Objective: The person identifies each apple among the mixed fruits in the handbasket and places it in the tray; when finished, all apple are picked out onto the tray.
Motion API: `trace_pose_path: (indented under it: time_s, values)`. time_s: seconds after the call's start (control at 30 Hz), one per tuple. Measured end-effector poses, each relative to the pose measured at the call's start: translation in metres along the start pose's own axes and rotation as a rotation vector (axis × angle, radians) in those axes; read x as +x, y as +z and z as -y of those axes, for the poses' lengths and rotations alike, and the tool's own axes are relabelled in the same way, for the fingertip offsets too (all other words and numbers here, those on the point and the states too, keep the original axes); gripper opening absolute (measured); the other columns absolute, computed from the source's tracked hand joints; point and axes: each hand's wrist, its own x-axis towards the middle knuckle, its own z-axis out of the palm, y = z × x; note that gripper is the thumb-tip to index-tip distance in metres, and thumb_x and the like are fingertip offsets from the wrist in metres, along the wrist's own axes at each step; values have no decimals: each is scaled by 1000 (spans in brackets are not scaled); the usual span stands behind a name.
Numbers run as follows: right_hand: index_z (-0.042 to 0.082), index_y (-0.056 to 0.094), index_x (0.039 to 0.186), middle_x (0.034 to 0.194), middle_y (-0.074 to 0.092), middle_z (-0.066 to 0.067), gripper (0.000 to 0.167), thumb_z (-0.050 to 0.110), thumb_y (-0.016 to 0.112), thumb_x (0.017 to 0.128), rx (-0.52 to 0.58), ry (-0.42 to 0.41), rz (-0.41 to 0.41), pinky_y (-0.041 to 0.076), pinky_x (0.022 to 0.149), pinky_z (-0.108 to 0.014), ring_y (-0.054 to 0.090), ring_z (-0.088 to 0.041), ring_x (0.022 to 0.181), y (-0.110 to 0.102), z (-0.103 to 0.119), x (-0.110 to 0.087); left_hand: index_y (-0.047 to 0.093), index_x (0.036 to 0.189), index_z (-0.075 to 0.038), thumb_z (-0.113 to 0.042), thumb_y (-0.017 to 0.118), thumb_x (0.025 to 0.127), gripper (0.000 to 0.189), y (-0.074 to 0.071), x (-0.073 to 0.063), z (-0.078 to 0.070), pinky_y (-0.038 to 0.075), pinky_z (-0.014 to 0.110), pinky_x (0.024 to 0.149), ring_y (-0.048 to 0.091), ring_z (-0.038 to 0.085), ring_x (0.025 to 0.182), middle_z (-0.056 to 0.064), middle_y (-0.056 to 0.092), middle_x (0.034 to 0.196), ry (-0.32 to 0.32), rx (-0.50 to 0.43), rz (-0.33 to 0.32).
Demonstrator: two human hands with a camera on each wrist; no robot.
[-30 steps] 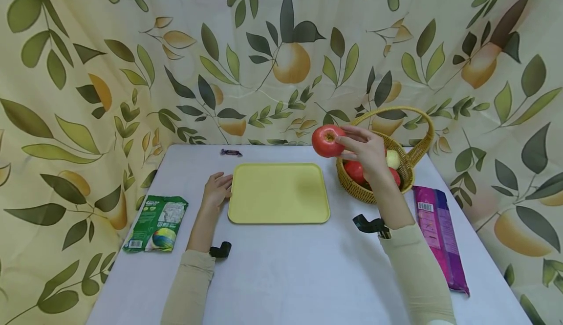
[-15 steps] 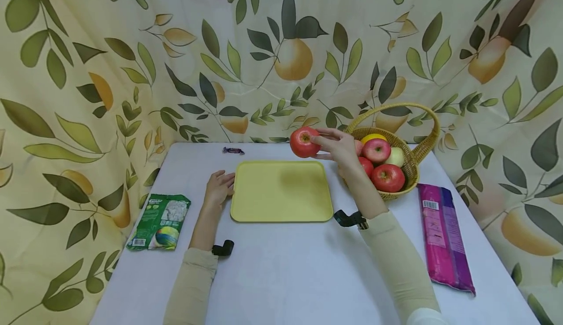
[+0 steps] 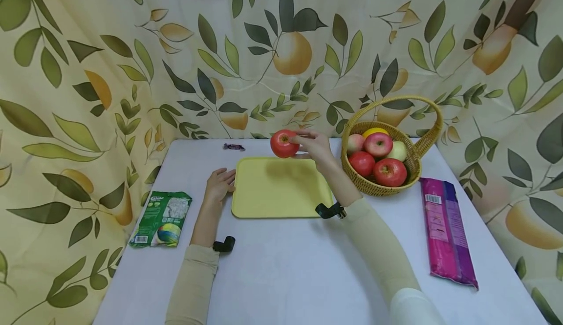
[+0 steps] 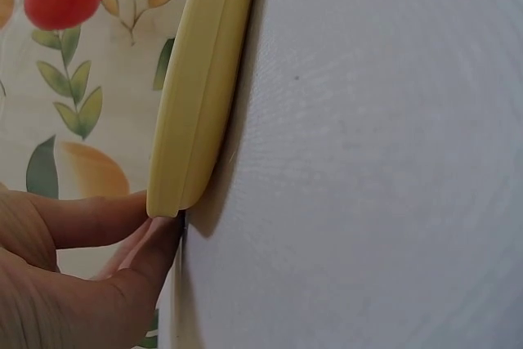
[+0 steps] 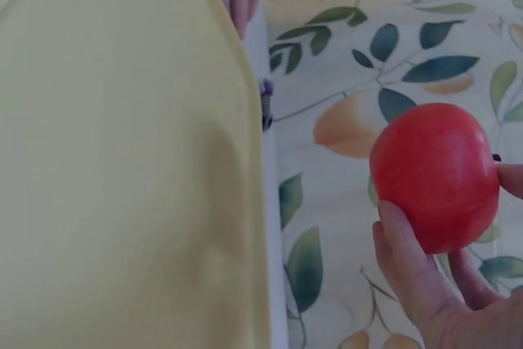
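On the white tabletop (image 3: 281, 271), from left to right: a green packet (image 3: 162, 219) lies flat; the left hand (image 3: 218, 186) pinches the near-side lip of a yellow tray (image 3: 272, 195) at its left end, apparently steadying it, with a dark wrapped sweet (image 3: 233, 147) just beyond. A red apple (image 3: 280, 143), grasped between thumb and fingertips of the right hand (image 3: 317, 149), hangs above the tray's far part, clear of its surface, its shadow below. Farther right stand a wicker basket (image 3: 370, 188) of fruit and a pink-and-purple packet (image 3: 448, 234). The step in hand appears to be a carry from basket side to tray; the next move probably calls for lowering the apple gently and loosening the fingers once it sits steady.
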Motion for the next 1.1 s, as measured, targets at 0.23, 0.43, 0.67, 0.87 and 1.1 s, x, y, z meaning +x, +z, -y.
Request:
trace_pose_path:
  time_s: [0.23,0.43,0.67,0.87,1.1]
  values:
    - [2,67,130,131,65,-18,47,15,83,87,3,34,1,62,84,-53,76,-40,97,22,-18,15,24,160,3,34,50,83,88,0,-1,0,45,38,116,51,36,142,26,49,154,6,-8,-2]
    - [0,68,127,143,50,-12,45,15,82,88,-4,49,7,60,91,-59,74,-42,102,37,-32,22,24,160,4,35,51,82,88,1,-1,0,46,38,115,51,36,142,26,49,154,6,-16,-6]
    - [2,70,124,134,63,-20,46,18,86,84,-2,111,4,57,96,-62,72,-46,107,55,-44,29,22,160,4,35,51,83,88,-2,0,-1,45,37,116,50,36,143,27,48,155,8,-27,0]
    - [1,69,122,124,68,-23,44,15,85,83,-17,139,17,59,93,-60,75,-40,99,68,-55,33,19,161,4,34,50,84,88,-2,2,-1,43,38,118,48,38,144,29,45,156,5,-27,16]
    - [2,72,117,115,71,-21,41,15,85,80,-66,153,11,63,84,-55,75,-24,75,78,-68,39,18,161,5,33,50,85,87,-1,2,1,43,40,118,47,38,144,30,44,156,6,-21,14]
